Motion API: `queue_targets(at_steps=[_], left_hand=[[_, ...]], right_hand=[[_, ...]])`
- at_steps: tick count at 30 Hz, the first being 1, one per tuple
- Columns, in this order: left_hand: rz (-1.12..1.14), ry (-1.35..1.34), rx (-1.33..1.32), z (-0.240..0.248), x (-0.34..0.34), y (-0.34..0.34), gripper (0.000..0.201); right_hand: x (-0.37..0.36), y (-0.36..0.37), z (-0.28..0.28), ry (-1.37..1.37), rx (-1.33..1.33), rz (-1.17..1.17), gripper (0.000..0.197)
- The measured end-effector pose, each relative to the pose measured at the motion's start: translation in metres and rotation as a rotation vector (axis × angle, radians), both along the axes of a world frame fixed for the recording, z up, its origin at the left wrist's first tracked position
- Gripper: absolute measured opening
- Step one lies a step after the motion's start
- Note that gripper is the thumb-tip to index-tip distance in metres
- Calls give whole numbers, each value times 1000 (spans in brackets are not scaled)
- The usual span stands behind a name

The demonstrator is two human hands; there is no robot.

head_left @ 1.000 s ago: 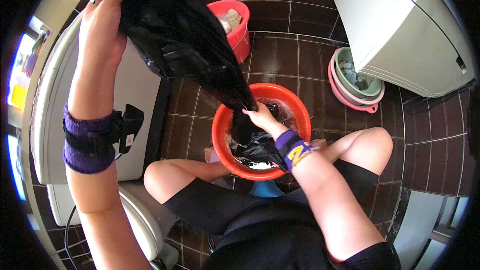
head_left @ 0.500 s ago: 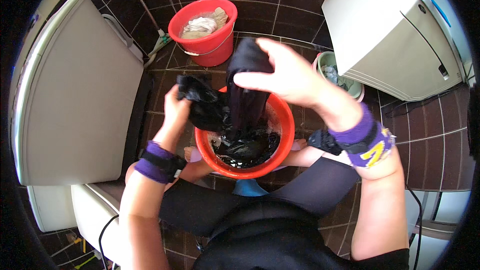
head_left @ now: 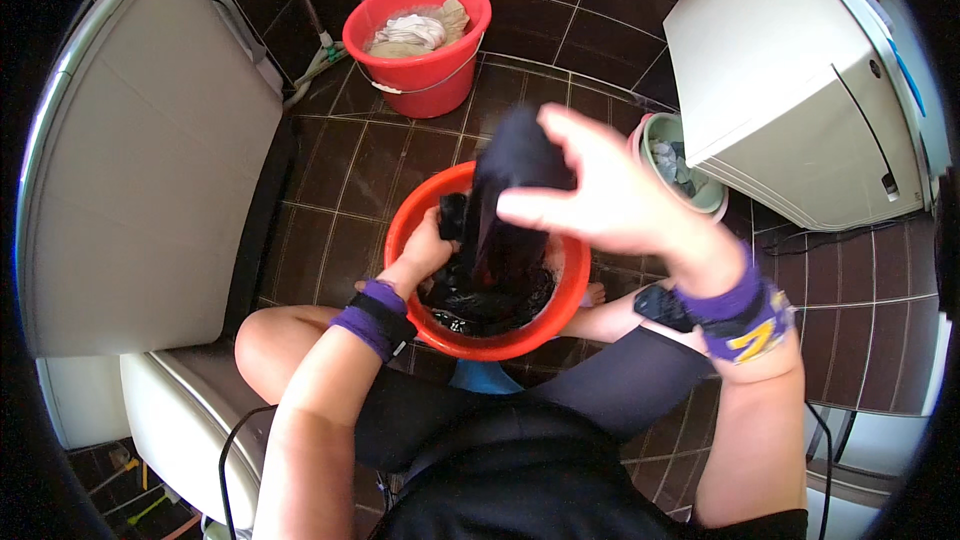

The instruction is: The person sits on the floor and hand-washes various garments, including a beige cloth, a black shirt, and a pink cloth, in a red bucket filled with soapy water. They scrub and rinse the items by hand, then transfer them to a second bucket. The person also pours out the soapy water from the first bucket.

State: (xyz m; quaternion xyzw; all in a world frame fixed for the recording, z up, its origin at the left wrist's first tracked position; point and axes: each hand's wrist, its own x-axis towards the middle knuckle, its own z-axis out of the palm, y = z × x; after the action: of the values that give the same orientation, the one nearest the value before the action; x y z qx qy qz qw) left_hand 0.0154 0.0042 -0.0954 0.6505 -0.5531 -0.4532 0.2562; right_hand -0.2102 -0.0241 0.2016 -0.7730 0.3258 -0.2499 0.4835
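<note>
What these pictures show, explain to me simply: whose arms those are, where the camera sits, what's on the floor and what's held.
There is no machine here: the arms belong to a person with bare hands and purple wristbands. The view comes from a wide camera worn on the person's head, looking down, so straight edges bend near the rim.

On the dark tiled floor stand a red-orange basin and, beyond it, a red bucket with pale cloths inside. The left hand grips black cloth at the basin. The right hand, blurred, has its thumb across raised black cloth; its grip is hard to judge.
</note>
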Motion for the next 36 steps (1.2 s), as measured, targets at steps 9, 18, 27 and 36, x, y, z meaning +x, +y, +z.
queue_targets(at_steps=[9, 18, 27, 36], left_hand=[[-678, -695, 84, 26, -55, 10, 103], [-735, -773, 377, 0, -62, -15, 103], [-787, -659, 729, -62, -63, -25, 80], [-224, 168, -316, 40, -56, -3, 113]], right_hand=[[1, 23, -253, 1167, 188, 13, 80], [22, 3, -324, 1246, 188, 59, 57], [14, -12, -385, 1016, 91, 42, 31], [19, -21, -155, 158, 131, -65, 98]])
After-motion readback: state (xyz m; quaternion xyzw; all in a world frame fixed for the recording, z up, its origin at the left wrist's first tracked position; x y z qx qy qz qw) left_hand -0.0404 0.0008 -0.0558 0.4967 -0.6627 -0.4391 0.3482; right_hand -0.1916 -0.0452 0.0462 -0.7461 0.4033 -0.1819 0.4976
